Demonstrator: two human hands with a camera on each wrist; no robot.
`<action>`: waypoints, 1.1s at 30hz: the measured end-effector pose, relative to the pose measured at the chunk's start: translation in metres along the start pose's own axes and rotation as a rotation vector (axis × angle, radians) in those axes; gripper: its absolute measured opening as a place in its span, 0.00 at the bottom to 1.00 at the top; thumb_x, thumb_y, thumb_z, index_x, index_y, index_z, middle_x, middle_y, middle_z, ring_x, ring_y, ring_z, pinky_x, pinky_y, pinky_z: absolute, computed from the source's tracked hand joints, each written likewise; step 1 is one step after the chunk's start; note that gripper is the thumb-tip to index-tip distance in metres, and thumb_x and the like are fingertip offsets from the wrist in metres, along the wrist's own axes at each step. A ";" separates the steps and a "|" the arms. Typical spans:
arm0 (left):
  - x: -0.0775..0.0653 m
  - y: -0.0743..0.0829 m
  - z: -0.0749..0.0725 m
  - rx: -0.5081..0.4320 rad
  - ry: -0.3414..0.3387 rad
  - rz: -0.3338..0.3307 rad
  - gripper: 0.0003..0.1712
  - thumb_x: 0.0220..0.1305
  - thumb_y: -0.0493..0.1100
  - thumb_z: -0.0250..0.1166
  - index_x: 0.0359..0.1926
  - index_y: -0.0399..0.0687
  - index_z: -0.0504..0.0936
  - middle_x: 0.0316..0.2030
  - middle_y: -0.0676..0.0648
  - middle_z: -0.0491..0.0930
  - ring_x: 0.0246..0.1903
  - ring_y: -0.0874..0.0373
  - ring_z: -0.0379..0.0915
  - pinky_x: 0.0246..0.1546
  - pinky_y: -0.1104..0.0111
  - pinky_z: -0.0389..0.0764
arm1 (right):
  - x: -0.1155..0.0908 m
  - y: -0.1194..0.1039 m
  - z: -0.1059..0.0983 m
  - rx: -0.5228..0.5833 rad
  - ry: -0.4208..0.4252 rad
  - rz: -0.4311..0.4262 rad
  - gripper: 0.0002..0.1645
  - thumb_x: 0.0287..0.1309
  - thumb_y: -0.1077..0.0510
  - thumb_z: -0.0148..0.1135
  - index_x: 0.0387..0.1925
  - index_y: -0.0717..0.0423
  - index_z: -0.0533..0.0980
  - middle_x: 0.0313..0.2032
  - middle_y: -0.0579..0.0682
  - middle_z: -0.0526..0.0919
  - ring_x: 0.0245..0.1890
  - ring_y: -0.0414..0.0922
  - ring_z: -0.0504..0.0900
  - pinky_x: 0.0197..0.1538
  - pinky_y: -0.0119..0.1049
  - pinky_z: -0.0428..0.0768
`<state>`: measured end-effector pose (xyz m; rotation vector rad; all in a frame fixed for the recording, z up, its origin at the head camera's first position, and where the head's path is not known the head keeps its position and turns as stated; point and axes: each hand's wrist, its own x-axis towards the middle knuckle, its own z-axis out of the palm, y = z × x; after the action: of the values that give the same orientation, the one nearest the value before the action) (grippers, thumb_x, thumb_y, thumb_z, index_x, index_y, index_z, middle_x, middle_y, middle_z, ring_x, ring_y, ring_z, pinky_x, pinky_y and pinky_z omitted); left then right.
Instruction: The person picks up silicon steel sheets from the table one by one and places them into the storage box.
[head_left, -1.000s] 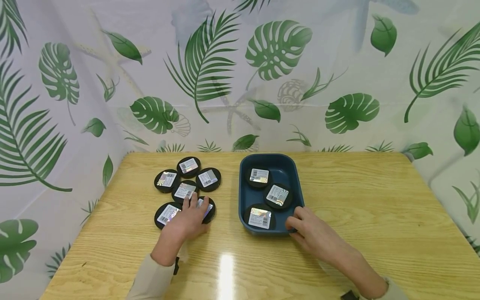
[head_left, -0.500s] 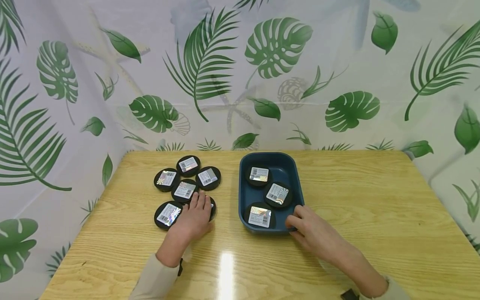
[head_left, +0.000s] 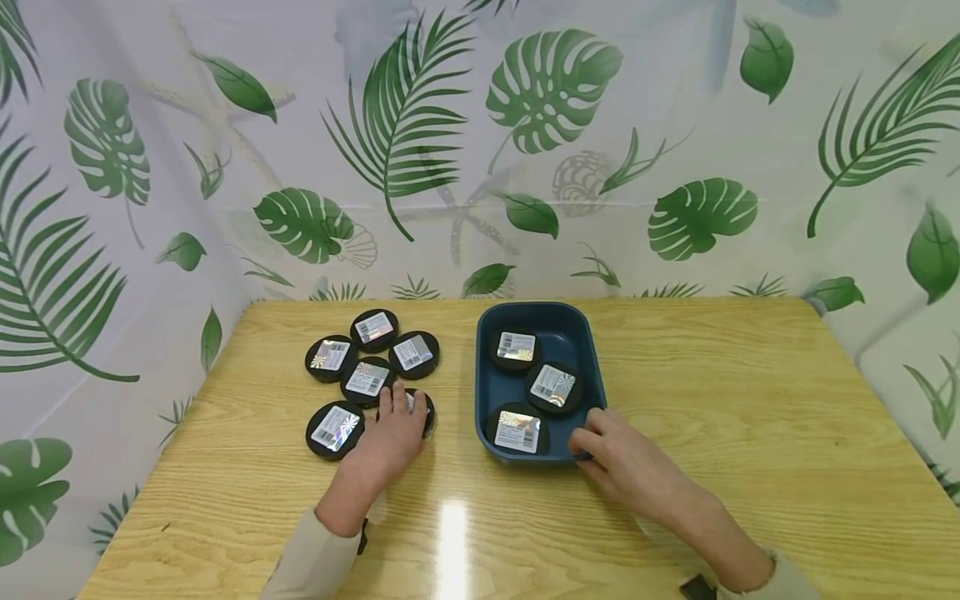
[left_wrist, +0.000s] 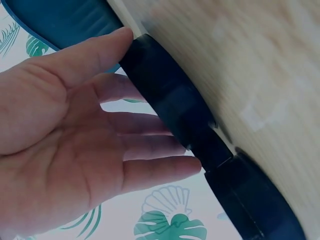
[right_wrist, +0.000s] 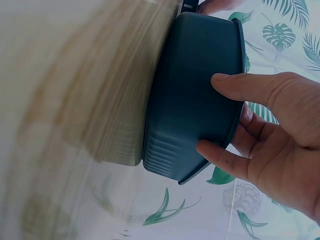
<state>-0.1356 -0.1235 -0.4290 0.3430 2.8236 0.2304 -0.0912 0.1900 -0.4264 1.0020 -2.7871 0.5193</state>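
My left hand [head_left: 390,442] lies over a flat round black disc [left_wrist: 167,82] with a silver label, at the right of a cluster. In the left wrist view the thumb tip is at the disc's edge, while the other fingers extend fairly straight across its top. To the right is a blue rectangular box [head_left: 557,337] holding three similar discs, including one disc [head_left: 555,388] near its middle. My right hand [head_left: 626,458] pinches the box's near right corner. In the right wrist view, its thumb presses the outer wall and some fingers go behind the rim.
Several more labelled black discs lie close together at the left, among them a far disc [head_left: 375,330] and a near disc [head_left: 334,430]. Everything stands on a wooden table [head_left: 750,400]. A leaf-patterned backdrop [head_left: 465,150] rises behind its far edge.
My left hand has shifted slightly right over the same disc, which has moved a little right too. The right hand keeps its hold on the box corner.
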 end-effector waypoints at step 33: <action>0.008 -0.009 -0.004 -0.002 0.049 0.137 0.38 0.59 0.44 0.72 0.65 0.29 0.69 0.61 0.21 0.64 0.58 0.28 0.65 0.53 0.45 0.75 | -0.001 0.000 0.004 -0.016 0.018 -0.008 0.14 0.49 0.67 0.75 0.32 0.48 0.79 0.30 0.40 0.65 0.31 0.38 0.63 0.32 0.29 0.68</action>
<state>-0.1465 -0.1306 -0.4288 0.5382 2.8504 0.2741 -0.0908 0.1889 -0.4304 1.0006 -2.7659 0.5013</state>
